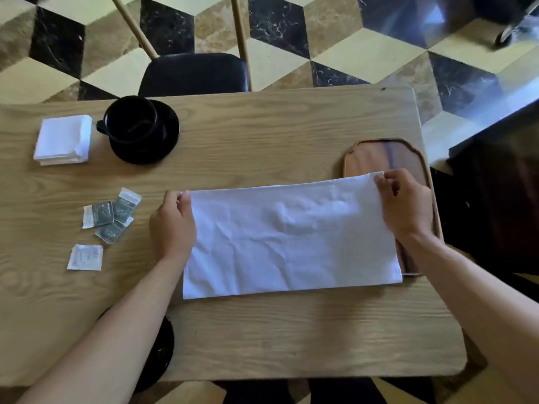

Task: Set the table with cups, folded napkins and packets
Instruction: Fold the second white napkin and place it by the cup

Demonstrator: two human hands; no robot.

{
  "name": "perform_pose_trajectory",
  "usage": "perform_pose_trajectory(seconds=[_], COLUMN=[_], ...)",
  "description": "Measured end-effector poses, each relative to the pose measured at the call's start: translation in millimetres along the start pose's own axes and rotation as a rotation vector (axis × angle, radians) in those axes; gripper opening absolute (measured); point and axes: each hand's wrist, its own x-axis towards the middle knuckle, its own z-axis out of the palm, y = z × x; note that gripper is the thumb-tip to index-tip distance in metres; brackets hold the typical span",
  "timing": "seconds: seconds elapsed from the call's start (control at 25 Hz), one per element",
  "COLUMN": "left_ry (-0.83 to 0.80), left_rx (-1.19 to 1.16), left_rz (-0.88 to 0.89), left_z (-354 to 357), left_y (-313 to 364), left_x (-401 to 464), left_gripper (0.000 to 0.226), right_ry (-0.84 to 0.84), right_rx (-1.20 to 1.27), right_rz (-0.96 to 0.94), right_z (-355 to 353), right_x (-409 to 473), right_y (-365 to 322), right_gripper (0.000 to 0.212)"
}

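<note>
- One white cloth napkin (291, 240) lies spread flat as a wide rectangle in the middle of the wooden worktop (262, 126); its right end overlaps a wooden tray.
- The left hand (172, 225) pinches the napkin's far left corner between thumb and fingertips.
- The right hand (405, 202) pinches the far right corner the same way, held just above the tray.
- One dark wooden tray (376, 153) sits at the worktop's right edge, partly hidden by the napkin and the right hand.
- One black cup (129, 121) stands on one black saucer (166, 141) at the far left; the cup's handle points left.
- One stack of folded white napkins (62, 139) sits just left of the cup, not touching it.
- Four packets lie left of the left hand: three grey-green packets (112, 214) overlapping in a cluster, and one white packet (85, 257) apart, nearer the person.
- One more round black item (159, 354) shows at the near edge, mostly hidden under the left forearm; what it is cannot be told.
- The far middle of the worktop and the near strip below the napkin are bare wood.
- One black-seated chair (194, 74) is tucked at the far edge.
</note>
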Motion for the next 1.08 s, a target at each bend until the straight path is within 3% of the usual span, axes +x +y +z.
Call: perform_pose_trajectory(seconds=[0.44,0.8,1.08], left_ry=[-0.067,-0.276,-0.399], left_rx=[-0.058,-0.035,0.185], left_rz=[-0.049,0.130,0.337], left_z=[1.5,-10.1,-17.4], left_y=[-3.8,-11.2,1.3], left_x=[8.6,19.3,46.1], left_gripper=[0.021,0.017,0.008], right_ry=[-0.010,-0.063,-0.192], right_rx=[-0.053,-0.238,-0.272], right_rz=[0.056,-0.175,-0.240], right_z=[5.7,-0.7,-13.1], right_x=[3.5,5.2,22.4], right_y=[-16.0,-11.2,-11.6], right_gripper=[0.019,0.016,0.011])
